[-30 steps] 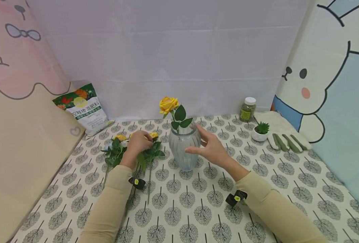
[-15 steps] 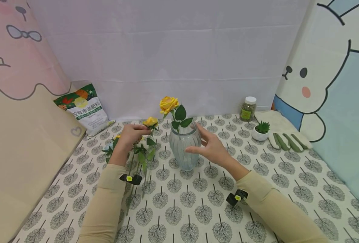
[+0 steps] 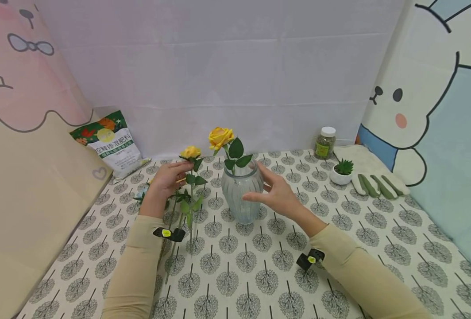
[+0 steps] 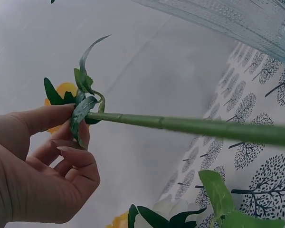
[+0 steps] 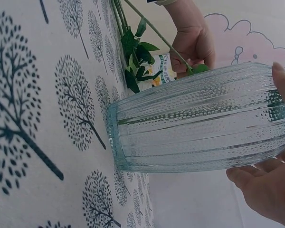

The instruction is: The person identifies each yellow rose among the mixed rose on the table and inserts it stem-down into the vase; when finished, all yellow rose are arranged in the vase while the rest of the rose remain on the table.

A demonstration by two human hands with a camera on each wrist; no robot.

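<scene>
My left hand (image 3: 165,178) pinches a yellow rose (image 3: 190,152) just under its bloom, between thumb and fingertips. In the left wrist view its green stem (image 4: 161,122) runs off to the right. The rose stands nearly upright, left of a ribbed clear glass vase (image 3: 241,199). Around the vase's upper right side my right hand (image 3: 279,197) holds on, thumb in front and fingers behind near the rim. One yellow rose (image 3: 221,138) stands in the vase, leaning left. More flowers lie on the table under my left hand, their leaves (image 5: 140,57) showing in the right wrist view.
A fertilizer bag (image 3: 113,146) leans against the back left wall. At the back right are a white-lidded jar (image 3: 325,144), a small potted succulent (image 3: 342,173) and a pair of gloves (image 3: 372,181). Tree-patterned cloth (image 3: 267,283) covers the table.
My left hand has picked a yellow rose out of the lying flowers, raised it and brought it more upright, slightly leftward. My right hand and the vase stay in place.
</scene>
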